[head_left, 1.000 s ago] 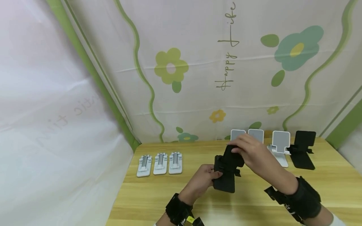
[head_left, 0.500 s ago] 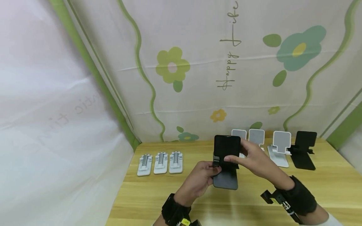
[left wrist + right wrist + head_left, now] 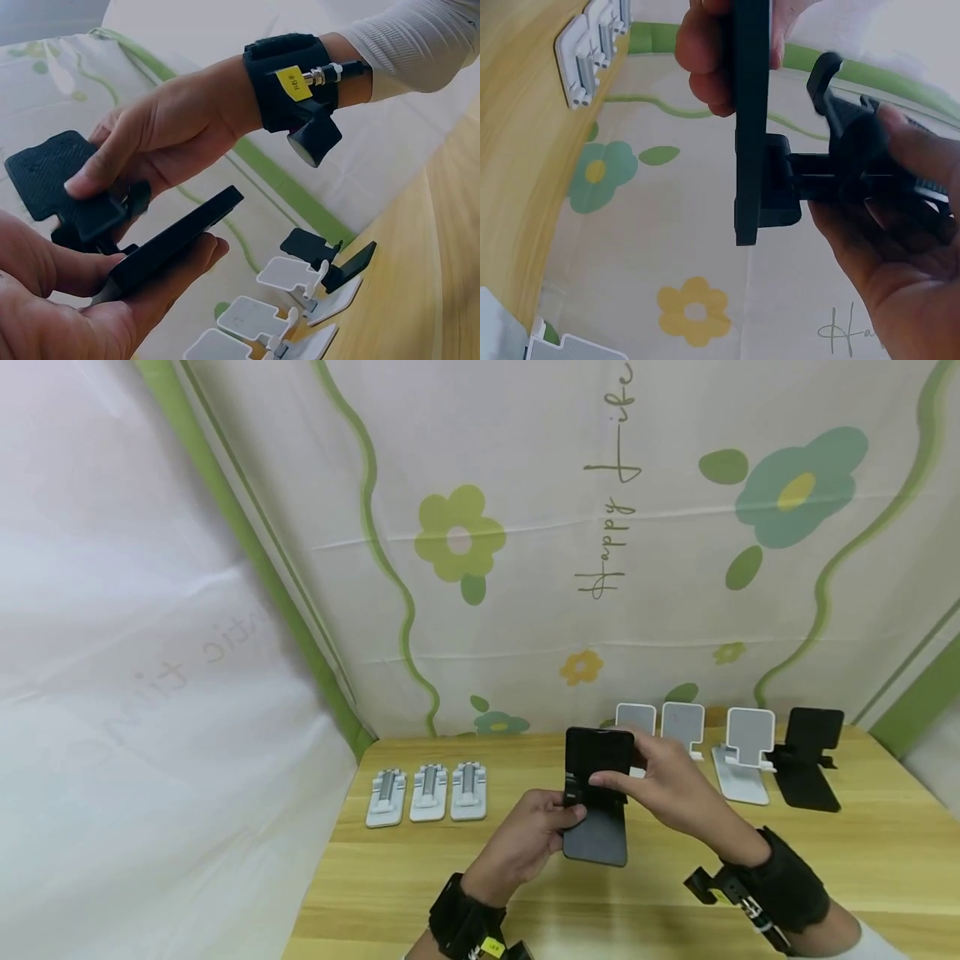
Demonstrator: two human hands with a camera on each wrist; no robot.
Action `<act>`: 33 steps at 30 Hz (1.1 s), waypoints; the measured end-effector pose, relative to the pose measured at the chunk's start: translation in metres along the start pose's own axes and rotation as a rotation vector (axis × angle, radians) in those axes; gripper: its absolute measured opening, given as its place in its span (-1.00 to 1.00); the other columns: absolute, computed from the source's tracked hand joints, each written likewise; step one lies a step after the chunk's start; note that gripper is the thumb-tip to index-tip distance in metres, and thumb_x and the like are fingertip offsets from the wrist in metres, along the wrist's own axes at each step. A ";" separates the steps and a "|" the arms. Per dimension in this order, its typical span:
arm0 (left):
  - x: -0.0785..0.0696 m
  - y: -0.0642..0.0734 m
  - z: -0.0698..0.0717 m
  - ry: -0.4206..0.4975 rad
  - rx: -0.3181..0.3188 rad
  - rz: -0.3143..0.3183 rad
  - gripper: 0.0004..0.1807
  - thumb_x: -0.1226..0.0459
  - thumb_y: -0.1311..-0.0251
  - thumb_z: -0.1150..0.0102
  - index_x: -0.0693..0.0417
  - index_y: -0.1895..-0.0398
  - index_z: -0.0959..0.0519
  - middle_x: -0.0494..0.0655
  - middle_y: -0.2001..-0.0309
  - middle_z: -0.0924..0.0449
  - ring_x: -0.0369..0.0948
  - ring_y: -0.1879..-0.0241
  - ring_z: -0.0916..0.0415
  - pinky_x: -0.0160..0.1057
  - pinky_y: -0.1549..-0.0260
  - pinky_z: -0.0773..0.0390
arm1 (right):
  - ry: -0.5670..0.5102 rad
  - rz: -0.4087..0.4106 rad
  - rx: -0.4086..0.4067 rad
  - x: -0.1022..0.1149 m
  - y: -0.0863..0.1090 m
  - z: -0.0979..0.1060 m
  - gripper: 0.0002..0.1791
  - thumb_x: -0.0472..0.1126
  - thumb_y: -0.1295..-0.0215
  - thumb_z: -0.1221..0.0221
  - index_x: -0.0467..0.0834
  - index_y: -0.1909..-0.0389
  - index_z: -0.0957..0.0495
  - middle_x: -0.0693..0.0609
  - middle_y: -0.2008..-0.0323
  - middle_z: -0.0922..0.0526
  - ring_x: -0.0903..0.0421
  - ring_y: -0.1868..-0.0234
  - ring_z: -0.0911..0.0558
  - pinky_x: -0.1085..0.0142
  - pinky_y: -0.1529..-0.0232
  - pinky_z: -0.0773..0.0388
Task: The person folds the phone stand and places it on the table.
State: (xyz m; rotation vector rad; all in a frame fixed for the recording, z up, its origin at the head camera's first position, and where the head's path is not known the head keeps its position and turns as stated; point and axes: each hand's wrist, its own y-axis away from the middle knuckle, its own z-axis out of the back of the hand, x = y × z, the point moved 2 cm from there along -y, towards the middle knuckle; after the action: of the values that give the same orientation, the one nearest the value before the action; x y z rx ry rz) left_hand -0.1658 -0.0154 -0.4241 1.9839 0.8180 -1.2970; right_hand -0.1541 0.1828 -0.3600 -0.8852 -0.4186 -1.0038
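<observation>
A black folding phone stand [image 3: 596, 835] is held up between both hands, above the wooden table. My left hand [image 3: 528, 835] grips its flat base at the left edge, thumb on top and fingers beneath, as the left wrist view shows. My right hand [image 3: 667, 781] holds the upper plate [image 3: 64, 176] by its right side, thumb on the front face and fingers behind. In the right wrist view the base [image 3: 750, 127] is seen edge-on, with the hinge arm [image 3: 814, 176] joining it to the tilted plate.
Several folded white phone stands [image 3: 427, 793] lie in a row on the table's [image 3: 405, 877] left. At the back right stand unfolded white stands [image 3: 748, 739] and a black one [image 3: 813, 735]. A printed curtain [image 3: 525, 610] hangs behind the table.
The right hand has moved from the top of the black plate to its right side, thumb on its front. The plate has swung up to face me, then dipped slightly.
</observation>
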 end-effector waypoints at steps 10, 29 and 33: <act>0.006 -0.003 -0.004 0.012 0.001 0.002 -0.63 0.34 -0.52 -0.03 0.43 -0.24 -0.51 0.26 -0.14 -0.66 -0.03 -0.12 -0.68 -0.28 0.04 -0.70 | 0.090 0.059 -0.106 -0.008 -0.003 -0.007 -0.58 -0.33 -0.11 -0.48 -0.11 0.00 -0.62 -0.04 0.22 -0.79 0.32 0.53 -0.57 0.42 0.50 -0.44; 0.003 -0.003 0.009 -0.058 -0.091 -0.043 -0.61 0.32 -0.52 -0.03 0.43 -0.25 -0.51 0.27 -0.13 -0.67 -0.06 -0.07 -0.71 -0.29 0.06 -0.70 | 0.385 0.492 -0.328 0.030 -0.009 0.004 -0.53 -0.49 0.17 -0.54 -0.12 0.16 -0.76 0.07 0.38 -0.48 0.18 0.28 -0.35 0.42 0.16 -0.18; 0.000 -0.002 0.012 -0.063 -0.105 -0.051 -0.62 0.32 -0.52 -0.03 0.42 -0.24 -0.53 0.26 -0.16 -0.66 -0.12 0.00 -0.73 -0.32 0.09 -0.69 | 0.351 0.535 -0.328 0.032 -0.004 -0.001 -0.83 -0.29 -0.19 -0.43 -0.14 0.18 -0.77 0.07 0.40 -0.50 0.19 0.31 -0.38 0.41 0.20 -0.25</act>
State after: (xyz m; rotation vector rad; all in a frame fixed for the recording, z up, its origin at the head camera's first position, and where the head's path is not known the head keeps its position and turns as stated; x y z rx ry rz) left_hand -0.1743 -0.0232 -0.4278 1.8424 0.8927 -1.3116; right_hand -0.1418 0.1633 -0.3369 -1.0171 0.2818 -0.7135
